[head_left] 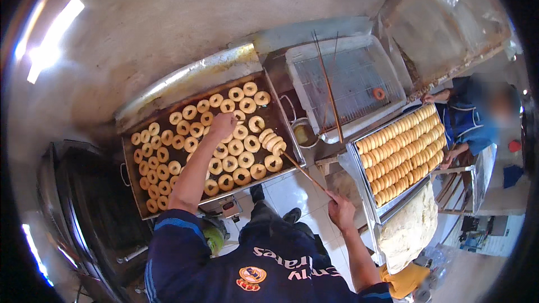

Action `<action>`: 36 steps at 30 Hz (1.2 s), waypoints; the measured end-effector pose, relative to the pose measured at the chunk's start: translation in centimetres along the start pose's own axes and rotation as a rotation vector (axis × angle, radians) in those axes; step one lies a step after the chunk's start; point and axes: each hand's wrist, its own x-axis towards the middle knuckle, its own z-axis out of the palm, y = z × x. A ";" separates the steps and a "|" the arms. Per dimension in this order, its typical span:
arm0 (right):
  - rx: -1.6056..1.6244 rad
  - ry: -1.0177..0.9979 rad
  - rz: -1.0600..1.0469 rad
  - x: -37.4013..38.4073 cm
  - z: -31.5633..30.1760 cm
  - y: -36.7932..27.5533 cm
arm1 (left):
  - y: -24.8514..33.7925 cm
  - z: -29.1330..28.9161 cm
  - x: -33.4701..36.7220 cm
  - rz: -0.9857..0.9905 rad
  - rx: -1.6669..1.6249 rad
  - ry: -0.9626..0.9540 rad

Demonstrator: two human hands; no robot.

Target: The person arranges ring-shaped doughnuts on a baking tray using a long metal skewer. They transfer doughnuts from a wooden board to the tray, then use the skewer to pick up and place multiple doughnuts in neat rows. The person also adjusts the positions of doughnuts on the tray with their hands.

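Note:
A wide metal frying pan (pixel 288 129) holds many pale, ring-shaped doughnuts (pixel 229 163) in dark oil. My left hand (pixel 224 125) is over the middle of the doughnuts with its fingers closed; whatever they hold, if anything, is hidden. In my right hand (pixel 341 211), closed near the pan's right front corner, is a thin wooden stick (pixel 303 171). The stick slants up to the left, its far end at a small row of doughnuts (pixel 272 141) bunched against each other at the pan's right side.
Right of the pan stands a draining tray (pixel 348 78) with a wire rack, two long sticks (pixel 330 90) and one browned ring (pixel 379 93). A small pot (pixel 305 133) sits between them. Another person holds a tray of lined-up doughnuts (pixel 401 154). Dough (pixel 409 230) lies nearer me.

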 end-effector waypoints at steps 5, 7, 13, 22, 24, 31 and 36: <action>0.121 -0.037 0.012 3.2 5.6 0.8 | 0.2 0.2 0.5 0.122 -0.167 0.030; 0.009 -0.096 0.106 4.2 4.3 -1.6 | 1.4 -0.9 0.9 0.105 -0.120 0.048; 0.049 -0.052 -0.022 7.0 5.9 -2.8 | -6.8 -0.8 7.0 -0.003 0.025 0.202; 0.023 -0.038 0.059 11.2 6.6 -6.9 | -4.3 -3.7 5.6 0.081 -0.039 0.059; -0.017 -0.023 0.049 10.9 6.2 -7.2 | -5.1 -3.4 7.3 0.046 -0.033 0.250; 0.263 0.034 -0.063 13.7 9.5 -1.7 | -10.1 -4.2 10.1 -0.005 -0.174 0.177; 0.434 0.133 -0.208 9.8 7.9 5.1 | -4.0 -10.2 1.8 -0.002 -0.292 0.067</action>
